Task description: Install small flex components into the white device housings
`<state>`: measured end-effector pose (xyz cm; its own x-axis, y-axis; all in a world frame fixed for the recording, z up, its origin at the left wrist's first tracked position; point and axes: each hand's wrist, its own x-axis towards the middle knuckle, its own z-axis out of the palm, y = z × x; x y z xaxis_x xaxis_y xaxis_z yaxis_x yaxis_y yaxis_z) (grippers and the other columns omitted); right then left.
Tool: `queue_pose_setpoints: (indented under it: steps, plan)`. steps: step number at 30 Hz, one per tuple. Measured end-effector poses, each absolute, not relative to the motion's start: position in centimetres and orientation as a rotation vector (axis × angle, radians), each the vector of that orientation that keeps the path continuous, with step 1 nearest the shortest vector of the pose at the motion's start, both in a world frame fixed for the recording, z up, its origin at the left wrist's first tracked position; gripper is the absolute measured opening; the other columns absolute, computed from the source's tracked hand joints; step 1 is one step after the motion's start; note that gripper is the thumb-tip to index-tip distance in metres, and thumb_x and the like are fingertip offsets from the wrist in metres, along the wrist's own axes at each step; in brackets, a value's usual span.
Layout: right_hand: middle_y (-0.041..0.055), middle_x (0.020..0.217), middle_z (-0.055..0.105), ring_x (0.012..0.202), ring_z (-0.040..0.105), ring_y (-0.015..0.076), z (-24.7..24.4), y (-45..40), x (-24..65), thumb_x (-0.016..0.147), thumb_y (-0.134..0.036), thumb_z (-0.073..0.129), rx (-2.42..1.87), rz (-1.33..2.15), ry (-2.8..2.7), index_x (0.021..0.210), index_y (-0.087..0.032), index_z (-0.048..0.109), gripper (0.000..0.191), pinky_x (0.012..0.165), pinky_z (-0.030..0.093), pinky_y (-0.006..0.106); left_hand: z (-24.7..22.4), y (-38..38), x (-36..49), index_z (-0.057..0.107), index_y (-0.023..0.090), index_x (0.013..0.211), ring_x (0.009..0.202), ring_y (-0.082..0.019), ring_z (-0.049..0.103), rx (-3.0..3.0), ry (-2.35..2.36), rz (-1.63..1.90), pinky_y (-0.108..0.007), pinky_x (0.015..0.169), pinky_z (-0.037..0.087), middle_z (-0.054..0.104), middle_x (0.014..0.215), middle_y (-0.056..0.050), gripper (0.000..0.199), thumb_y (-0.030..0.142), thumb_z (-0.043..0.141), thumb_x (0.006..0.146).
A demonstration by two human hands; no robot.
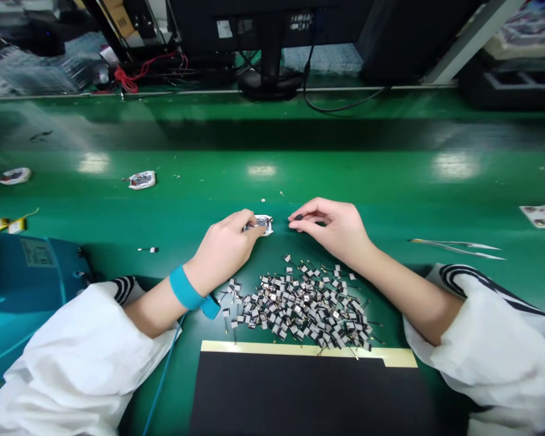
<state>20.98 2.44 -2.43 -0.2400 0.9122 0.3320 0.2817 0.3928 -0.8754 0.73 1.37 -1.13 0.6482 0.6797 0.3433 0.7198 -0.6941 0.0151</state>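
Observation:
My left hand [227, 245], with a teal wrist strap [184, 289] at its wrist, is closed on a small white-cased circuit board [264, 225] at the middle of the green bench. To its right, my right hand [333, 224] pinches a small dark part [298, 217] between thumb and fingers. The two hands are apart, with a short gap between the board and the pinched part. Just below them lies a heap of small grey-and-black modules with short wire leads [300, 303]. The kind of the pinched part is too small to make out.
More white-cased boards [142, 180] lie at the left. Tweezers [456, 245] rest at the right, and one loose module [153, 249] lies left of my hand. A teal machine [31, 290] stands at the left edge. A black mat [309, 393] is in front; a monitor stand [270, 79] stands behind.

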Motion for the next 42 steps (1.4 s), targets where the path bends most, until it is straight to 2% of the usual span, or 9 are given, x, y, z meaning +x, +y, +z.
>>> queue_pose_setpoints:
  steps: [4,9,13,21,25,33,42]
  plan:
    - [0.0015,0.075,0.060,0.063,0.060,0.0113,-2.1,2.4,19.5,0.064,-0.030,0.068,-0.945,1.111,-1.588,0.065,-0.016,0.053,0.021,0.060,0.054,0.026,-1.1,1.4,0.9,0.062,0.018,0.088,0.082,-0.017,0.056,-2.733,-1.168,-0.488,-0.027,0.068,0.049,0.056,0.084,-0.006,0.025,0.019,0.038,0.085]
    - [0.0003,0.070,0.058,0.055,0.058,0.0101,-2.1,2.7,18.1,0.064,-0.031,0.067,-0.958,1.161,-1.555,0.062,-0.016,0.047,0.025,0.054,0.054,0.025,-1.1,1.4,0.9,0.062,0.018,0.088,0.080,-0.016,0.055,-2.733,-1.174,-0.464,-0.026,0.067,0.047,0.055,0.085,-0.006,0.028,0.020,0.035,0.086]
    - [-0.0002,0.071,0.056,0.056,0.058,0.0104,-2.4,3.0,17.9,0.069,-0.028,0.064,-0.934,1.057,-1.669,0.063,-0.017,0.047,0.021,0.055,0.053,0.026,-1.2,1.4,0.9,0.062,0.017,0.087,0.081,-0.017,0.053,-2.749,-1.178,-0.451,-0.027,0.068,0.047,0.055,0.084,-0.006,0.028,0.020,0.034,0.087]
    - [-0.0002,0.064,0.048,0.059,0.052,0.0103,-2.5,2.2,17.5,0.076,-0.017,0.055,-0.944,0.560,-1.907,0.061,-0.017,0.040,0.021,0.050,0.047,0.022,-1.3,1.5,0.9,0.061,0.016,0.084,0.077,-0.016,0.052,-2.730,-1.158,-0.439,-0.025,0.066,0.045,0.053,0.083,-0.005,0.026,0.018,0.036,0.085]
    - [-0.0016,0.063,0.044,0.055,0.047,0.0083,-2.9,2.3,17.3,0.075,-0.015,0.056,-0.915,0.591,-1.875,0.062,-0.017,0.037,0.023,0.046,0.043,0.020,-1.4,1.5,0.9,0.062,0.016,0.085,0.076,-0.015,0.051,-2.728,-1.151,-0.454,-0.025,0.065,0.043,0.053,0.082,-0.005,0.026,0.018,0.036,0.085]
    - [-0.0018,0.061,0.040,0.056,0.044,0.0094,-2.9,2.5,17.2,0.075,-0.016,0.054,-0.904,0.566,-1.914,0.060,-0.018,0.036,0.024,0.046,0.041,0.021,-1.4,1.5,1.0,0.062,0.015,0.078,0.072,-0.015,0.051,-2.720,-1.140,-0.483,-0.024,0.062,0.042,0.052,0.079,-0.005,0.027,0.018,0.036,0.085]
    - [-0.0019,0.062,0.041,0.057,0.045,0.0091,-3.0,2.6,16.9,0.076,-0.019,0.055,-0.920,0.614,-1.901,0.061,-0.018,0.035,0.025,0.049,0.040,0.021,-1.4,1.5,0.9,0.061,0.015,0.083,0.081,-0.017,0.050,-2.760,-1.229,-0.450,-0.027,0.071,0.044,0.053,0.084,-0.006,0.027,0.019,0.035,0.085]
